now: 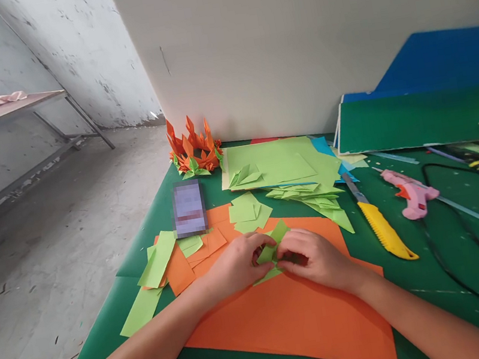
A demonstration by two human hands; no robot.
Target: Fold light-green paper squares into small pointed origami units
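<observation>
Over a large orange sheet, both my hands pinch a small folded piece of green paper. My left hand grips its left side between thumb and fingers. On the other side, my right hand holds it with thumb and fingertips, which nearly meet the left ones. The fingers hide part of the folds. Loose green squares lie just behind my hands, and green strips lie to the left on orange pieces.
A phone, an orange folded-paper crown and green sheets lie behind. To the right are a yellow cutter, a pink glue gun with a looping black cable, and blue-green boards. The green table's left edge is near.
</observation>
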